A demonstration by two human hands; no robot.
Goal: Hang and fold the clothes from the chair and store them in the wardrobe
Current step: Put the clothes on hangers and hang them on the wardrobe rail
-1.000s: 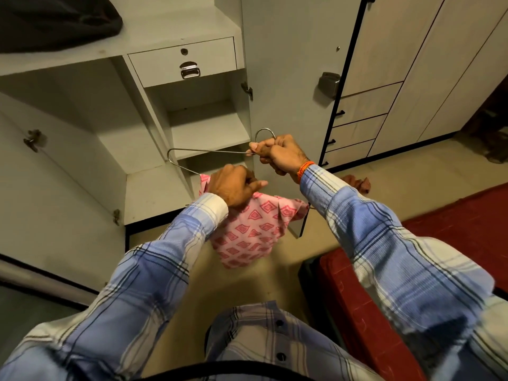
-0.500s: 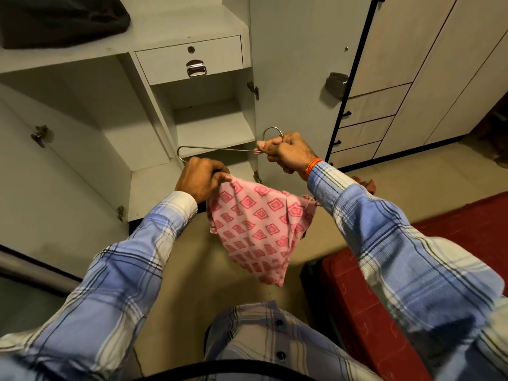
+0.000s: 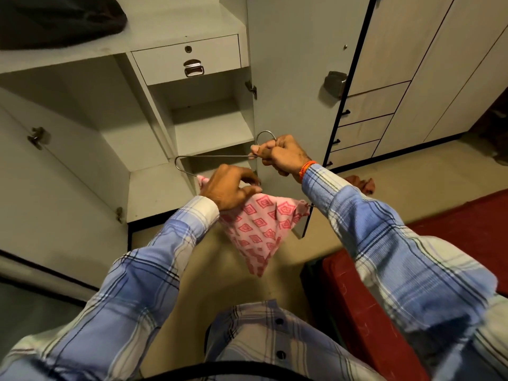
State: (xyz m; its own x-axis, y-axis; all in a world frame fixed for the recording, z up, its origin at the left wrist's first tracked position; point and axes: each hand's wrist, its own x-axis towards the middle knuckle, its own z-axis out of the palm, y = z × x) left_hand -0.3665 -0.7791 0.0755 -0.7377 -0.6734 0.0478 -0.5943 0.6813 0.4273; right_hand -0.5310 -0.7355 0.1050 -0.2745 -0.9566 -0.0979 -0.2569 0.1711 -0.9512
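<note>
Facing the open wardrobe [image 3: 209,127], our right hand [image 3: 283,156] at one o'clock grips the wire hanger [image 3: 214,156]; our left hand [image 3: 228,188], fingers curled, pinches the pink cloth [image 3: 261,229].

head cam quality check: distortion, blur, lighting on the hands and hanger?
Head view: strong wide-angle bowing of the wardrobe edges; dim, warm light; left hand and right hand reasonably sharp; wire hanger thin but legible; pink cloth slightly soft.
</note>
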